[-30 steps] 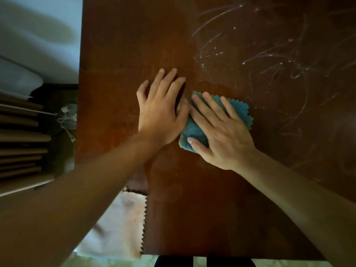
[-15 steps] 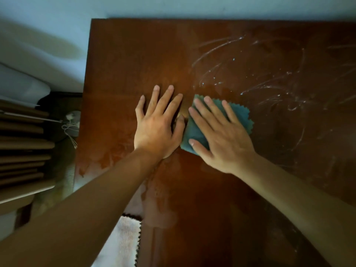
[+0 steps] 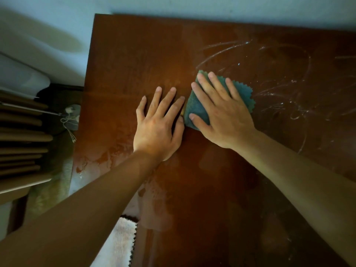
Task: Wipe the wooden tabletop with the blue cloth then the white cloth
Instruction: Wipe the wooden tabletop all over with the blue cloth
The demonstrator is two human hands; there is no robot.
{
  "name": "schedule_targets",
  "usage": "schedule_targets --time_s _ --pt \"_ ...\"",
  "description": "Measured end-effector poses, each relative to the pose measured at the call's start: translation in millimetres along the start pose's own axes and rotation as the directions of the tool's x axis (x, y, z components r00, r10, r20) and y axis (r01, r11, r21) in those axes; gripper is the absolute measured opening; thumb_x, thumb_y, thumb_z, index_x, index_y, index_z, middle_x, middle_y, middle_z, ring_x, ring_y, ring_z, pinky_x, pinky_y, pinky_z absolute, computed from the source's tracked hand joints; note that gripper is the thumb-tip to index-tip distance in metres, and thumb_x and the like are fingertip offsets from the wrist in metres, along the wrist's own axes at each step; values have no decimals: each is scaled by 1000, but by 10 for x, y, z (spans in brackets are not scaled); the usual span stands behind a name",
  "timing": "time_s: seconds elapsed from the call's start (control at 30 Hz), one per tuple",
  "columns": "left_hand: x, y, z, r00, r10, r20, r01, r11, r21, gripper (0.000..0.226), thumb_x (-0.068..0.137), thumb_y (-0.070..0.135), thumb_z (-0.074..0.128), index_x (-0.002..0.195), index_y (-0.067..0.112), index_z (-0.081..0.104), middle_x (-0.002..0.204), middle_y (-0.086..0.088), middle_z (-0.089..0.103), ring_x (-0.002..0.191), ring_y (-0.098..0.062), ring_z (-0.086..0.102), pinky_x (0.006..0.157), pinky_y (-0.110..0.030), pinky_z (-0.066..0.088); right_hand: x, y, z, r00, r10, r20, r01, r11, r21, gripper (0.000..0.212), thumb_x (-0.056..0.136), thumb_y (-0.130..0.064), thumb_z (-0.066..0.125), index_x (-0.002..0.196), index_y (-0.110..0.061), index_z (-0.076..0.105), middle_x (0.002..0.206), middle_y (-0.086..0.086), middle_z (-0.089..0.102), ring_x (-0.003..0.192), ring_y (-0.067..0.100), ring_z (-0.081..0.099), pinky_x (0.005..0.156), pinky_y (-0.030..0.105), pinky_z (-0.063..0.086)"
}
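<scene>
A folded blue cloth [image 3: 243,94] with a zigzag edge lies on the dark wooden tabletop [image 3: 134,54]. My right hand [image 3: 221,110] presses flat on it with straight, spread fingers. Just left of the cloth, my left hand [image 3: 159,122] rests flat on the bare wood, its thumb side touching the cloth's edge. The white cloth [image 3: 119,245] lies at the near left of the table, partly hidden under my left forearm. White smears and streaks [image 3: 289,105] cover the right part of the tabletop.
The table's far edge meets a pale wall [image 3: 192,6]. Left of the table stand a stack of flat brown boards [image 3: 21,143] and a small round object with cords [image 3: 72,116] on the floor. A pale wet patch [image 3: 92,162] shows near the left edge.
Both hands and the blue cloth have slid away from me toward the far edge. The view has tilted up, so the wall now shows.
</scene>
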State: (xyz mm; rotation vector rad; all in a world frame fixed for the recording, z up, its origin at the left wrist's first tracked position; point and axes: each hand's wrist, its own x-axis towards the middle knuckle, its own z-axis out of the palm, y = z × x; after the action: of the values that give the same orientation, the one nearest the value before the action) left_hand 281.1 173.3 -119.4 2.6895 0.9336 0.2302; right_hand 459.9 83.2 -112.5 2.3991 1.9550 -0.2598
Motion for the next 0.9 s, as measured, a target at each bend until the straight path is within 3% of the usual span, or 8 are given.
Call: schedule_targets --time_s 0.3,0.43,0.53,0.77,0.9 --pt "4 15 -27 1000 -11 25 11 1000 -7 50 103 35 38 149 20 47 161 -3 36 154 -29 19 122 -59 14 -287 -89 86 989 -147 11 147 989 -18 76 103 -61 21 163 -15 17 172 6 10 160 23 5 129 52 8" --pt "5 -4 -4 1000 -5 -2 5 1000 5 48 103 34 41 148 20 48 160 -5 38 153 -30 22 121 -60 17 165 141 -51 996 -90 12 90 996 -26 77 102 -65 12 164 -20 10 173 2 4 159 21 2 129 51 5" --pt "2 -20 24 1000 7 -11 -6 1000 22 48 103 36 40 148 20 47 160 -4 38 153 -29 22 121 -60 17 314 253 -93 996 -91 -24 90 995 -31 74 104 -60 20 164 -18 15 172 4 11 160 22 7 128 51 8" --pt "7 -12 9 1000 5 -1 -5 1000 19 50 101 35 40 149 20 47 161 -4 37 153 -30 22 121 -60 17 -45 -14 -36 991 -117 61 120 991 -57 78 100 -62 13 164 -17 6 173 6 2 160 24 0 128 53 6" --pt "6 5 4 1000 -6 7 5 1000 12 50 101 34 41 148 20 48 160 -4 38 153 -30 22 121 -59 16 -173 -17 -10 989 -143 25 143 990 -4 77 99 -56 22 163 -15 16 172 8 11 159 25 7 128 53 10"
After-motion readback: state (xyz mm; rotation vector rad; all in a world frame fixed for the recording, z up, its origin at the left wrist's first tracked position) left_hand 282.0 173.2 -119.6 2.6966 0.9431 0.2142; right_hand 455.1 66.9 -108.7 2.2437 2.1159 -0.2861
